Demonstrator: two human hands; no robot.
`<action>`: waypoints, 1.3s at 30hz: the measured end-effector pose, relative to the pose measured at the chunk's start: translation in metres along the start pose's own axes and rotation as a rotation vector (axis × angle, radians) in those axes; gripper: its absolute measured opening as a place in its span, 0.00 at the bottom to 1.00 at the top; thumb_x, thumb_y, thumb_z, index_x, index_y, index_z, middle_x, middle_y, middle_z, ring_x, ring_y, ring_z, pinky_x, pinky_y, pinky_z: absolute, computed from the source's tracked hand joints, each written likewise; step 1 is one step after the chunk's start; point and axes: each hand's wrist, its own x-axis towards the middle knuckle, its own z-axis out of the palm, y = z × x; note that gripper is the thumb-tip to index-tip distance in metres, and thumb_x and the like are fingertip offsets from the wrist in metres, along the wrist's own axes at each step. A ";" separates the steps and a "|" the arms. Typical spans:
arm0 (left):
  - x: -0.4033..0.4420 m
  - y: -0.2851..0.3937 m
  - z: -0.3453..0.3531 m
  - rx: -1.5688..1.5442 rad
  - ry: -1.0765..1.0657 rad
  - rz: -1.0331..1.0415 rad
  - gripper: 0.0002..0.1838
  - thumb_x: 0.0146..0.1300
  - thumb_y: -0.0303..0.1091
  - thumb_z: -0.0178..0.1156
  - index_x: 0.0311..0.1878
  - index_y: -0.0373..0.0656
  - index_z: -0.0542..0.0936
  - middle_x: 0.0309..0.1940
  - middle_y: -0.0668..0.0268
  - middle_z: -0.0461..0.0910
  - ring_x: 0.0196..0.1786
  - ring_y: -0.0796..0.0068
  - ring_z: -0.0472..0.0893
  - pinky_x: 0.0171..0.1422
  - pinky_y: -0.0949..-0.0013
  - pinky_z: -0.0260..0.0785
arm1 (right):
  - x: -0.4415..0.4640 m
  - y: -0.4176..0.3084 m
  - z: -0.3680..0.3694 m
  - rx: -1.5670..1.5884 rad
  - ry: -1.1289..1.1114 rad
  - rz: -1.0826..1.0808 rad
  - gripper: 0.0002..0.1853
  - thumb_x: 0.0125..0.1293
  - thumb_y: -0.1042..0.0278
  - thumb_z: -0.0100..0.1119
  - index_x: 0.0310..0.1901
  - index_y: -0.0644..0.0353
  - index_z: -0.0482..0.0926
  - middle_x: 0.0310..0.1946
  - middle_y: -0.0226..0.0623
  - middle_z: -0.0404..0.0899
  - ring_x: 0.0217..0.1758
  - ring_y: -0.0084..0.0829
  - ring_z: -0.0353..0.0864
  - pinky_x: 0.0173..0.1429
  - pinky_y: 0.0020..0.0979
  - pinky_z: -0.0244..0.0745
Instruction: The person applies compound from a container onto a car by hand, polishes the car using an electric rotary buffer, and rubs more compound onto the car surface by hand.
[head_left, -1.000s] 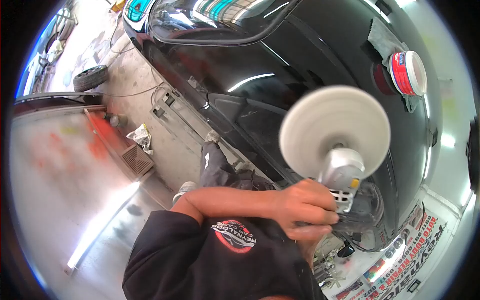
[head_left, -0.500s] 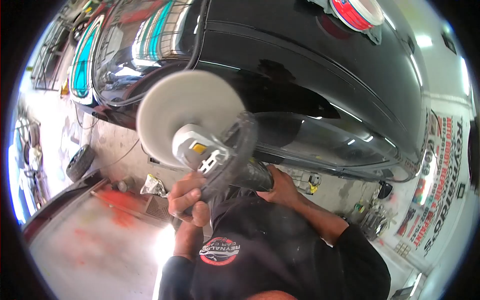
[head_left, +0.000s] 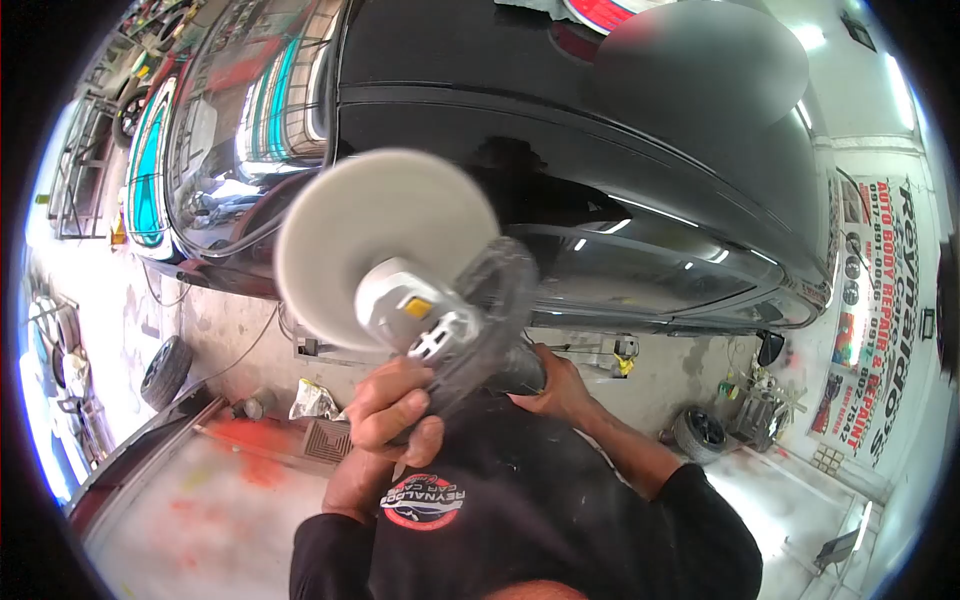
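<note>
I hold a polisher (head_left: 405, 300) with a grey-white head and a yellow button, in front of my chest. Its round white pad (head_left: 375, 220) is smooth and blurred, overlapping the side of a black car (head_left: 470, 110) in view; whether it touches the paint I cannot tell. My left hand (head_left: 395, 408) is closed around the handle near the head, beside a blurred dark loop (head_left: 500, 300). Wrapped around the dark rear body is my right hand (head_left: 560, 385), its fingertips partly hidden behind the tool.
A red and white round item (head_left: 598, 12) lies on the car, beside a blurred grey patch. A tire (head_left: 167, 370) and a cable lie on the floor to the left, a wheel (head_left: 698, 432) to the right. A red-stained white panel (head_left: 230, 500) is at lower left.
The view has shifted, so the car and its surroundings sit further left. The polisher appears slightly lower and further right, with both hands still on it. A grey blurred patch has appeared at upper right.
</note>
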 end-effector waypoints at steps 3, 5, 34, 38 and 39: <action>0.027 0.005 0.047 -0.147 -0.084 0.039 0.21 0.47 0.24 0.72 0.47 0.36 0.79 0.37 0.50 0.83 0.34 0.55 0.85 0.37 0.56 0.80 | -0.029 0.044 -0.005 0.016 0.165 -0.009 0.47 0.47 0.49 0.81 0.66 0.64 0.72 0.58 0.56 0.81 0.61 0.56 0.81 0.65 0.49 0.75; 0.034 0.005 0.085 -0.198 -0.098 0.098 0.17 0.50 0.26 0.71 0.45 0.35 0.82 0.38 0.52 0.82 0.31 0.58 0.84 0.34 0.58 0.78 | -0.050 0.077 -0.004 0.030 0.316 -0.089 0.45 0.47 0.52 0.82 0.65 0.64 0.73 0.59 0.54 0.81 0.62 0.54 0.81 0.65 0.47 0.75; 0.011 -0.044 -0.093 -0.123 -0.591 0.013 0.33 0.49 0.25 0.76 0.60 0.36 0.76 0.40 0.52 0.80 0.35 0.58 0.82 0.37 0.60 0.76 | 0.020 -0.051 0.151 0.300 0.231 0.074 0.42 0.47 0.54 0.81 0.63 0.61 0.72 0.47 0.58 0.85 0.52 0.58 0.85 0.57 0.50 0.81; -0.007 -0.055 -0.133 -0.068 -0.713 0.026 0.40 0.46 0.21 0.78 0.64 0.36 0.70 0.42 0.52 0.77 0.33 0.58 0.81 0.34 0.59 0.75 | 0.045 -0.044 0.197 0.338 0.213 -0.037 0.42 0.45 0.55 0.82 0.62 0.58 0.73 0.44 0.55 0.85 0.49 0.58 0.85 0.53 0.52 0.81; -0.013 -0.059 -0.139 -0.061 -0.742 0.026 0.41 0.46 0.21 0.78 0.65 0.36 0.70 0.42 0.52 0.77 0.33 0.58 0.81 0.34 0.58 0.75 | 0.050 -0.042 0.206 0.352 0.215 -0.052 0.42 0.45 0.55 0.82 0.61 0.58 0.73 0.45 0.54 0.85 0.49 0.57 0.85 0.53 0.51 0.81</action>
